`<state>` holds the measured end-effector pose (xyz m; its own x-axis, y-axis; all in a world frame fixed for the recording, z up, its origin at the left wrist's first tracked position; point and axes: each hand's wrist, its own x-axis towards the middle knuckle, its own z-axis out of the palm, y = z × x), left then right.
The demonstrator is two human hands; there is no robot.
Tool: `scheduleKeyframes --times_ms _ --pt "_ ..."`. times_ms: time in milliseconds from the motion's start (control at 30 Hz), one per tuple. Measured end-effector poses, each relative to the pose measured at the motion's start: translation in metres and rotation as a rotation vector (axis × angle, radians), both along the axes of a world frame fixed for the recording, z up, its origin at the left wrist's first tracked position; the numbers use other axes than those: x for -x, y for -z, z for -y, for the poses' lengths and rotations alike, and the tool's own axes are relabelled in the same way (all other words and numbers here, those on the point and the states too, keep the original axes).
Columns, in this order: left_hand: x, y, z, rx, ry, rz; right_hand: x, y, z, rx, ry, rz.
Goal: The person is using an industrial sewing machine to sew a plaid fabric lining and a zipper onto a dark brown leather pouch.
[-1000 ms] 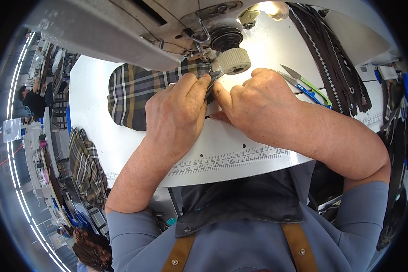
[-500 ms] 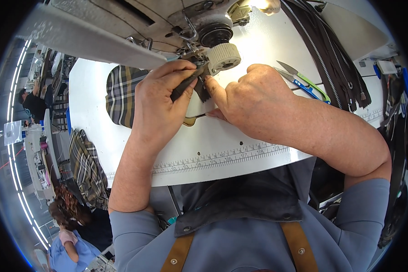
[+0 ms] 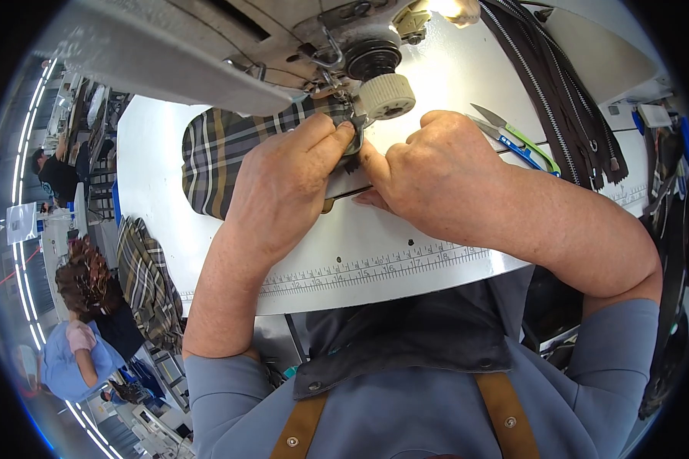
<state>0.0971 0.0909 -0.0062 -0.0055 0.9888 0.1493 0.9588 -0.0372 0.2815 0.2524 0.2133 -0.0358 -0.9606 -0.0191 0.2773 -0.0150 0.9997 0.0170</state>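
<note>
1. Sewing-machine head point(image 3: 287, 46) hangs over the work, hiding the upper edge of the plaid fabric piece point(image 3: 214, 157). Ribbed white knob point(image 3: 389, 97) juts out just above the fingertips; lit lamp point(image 3: 458, 11) beyond it.
2. Right side of the white table point(image 3: 467, 218): snips point(image 3: 519, 145) with green and blue handles, blades toward upper left, near the right forearm. Dark zippers point(image 3: 547, 88) in a loose bundle beyond, running from the top edge down to the right.
3. Ruler strip point(image 3: 371, 271) along the near table edge. Crumpled plaid bundle point(image 3: 149, 287) off the table's left end. Farther lower left, another person with a pale blue cloth point(image 3: 76, 359).
4. Plaid piece lies flat, left of and under the left hand; long axis roughly left to right, rounded end leftward, the other end by the machine's foot area. Short dark strip point(image 3: 351, 164) at the fingertips, lower end toward the wearer.
5. Left hand point(image 3: 275, 187): back upward, thumb and forefinger pinching the dark strip.
6. Right hand point(image 3: 436, 164): forefinger reaching left beside the strip, other fingers curled, thumb low; cannot tell whether it grips anything.
</note>
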Motion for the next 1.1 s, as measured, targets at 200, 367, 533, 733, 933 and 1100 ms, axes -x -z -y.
scheduleKeyframes --times_ms 200,367,533,733,933,1100 --pt "-0.005 0.006 0.003 0.015 -0.009 -0.183 0.001 -0.01 -0.014 0.122 -0.002 -0.192" --pt "-0.005 0.012 0.002 -0.198 0.013 -0.316 0.008 -0.008 -0.019 0.158 0.083 -0.094" --pt "-0.003 0.017 0.003 -0.219 0.031 -0.329 0.006 -0.005 -0.017 0.04 0.063 -0.137" --pt "-0.002 0.022 0.003 -0.243 0.027 -0.292 0.007 -0.005 -0.017 0.072 0.07 -0.142" --pt "-0.002 0.025 0.001 -0.262 0.008 -0.281 0.01 -0.002 -0.018 0.002 0.102 -0.182" --pt "0.0 0.026 -0.004 -0.25 0.019 -0.259 0.01 -0.001 -0.024 0.027 0.079 -0.23"
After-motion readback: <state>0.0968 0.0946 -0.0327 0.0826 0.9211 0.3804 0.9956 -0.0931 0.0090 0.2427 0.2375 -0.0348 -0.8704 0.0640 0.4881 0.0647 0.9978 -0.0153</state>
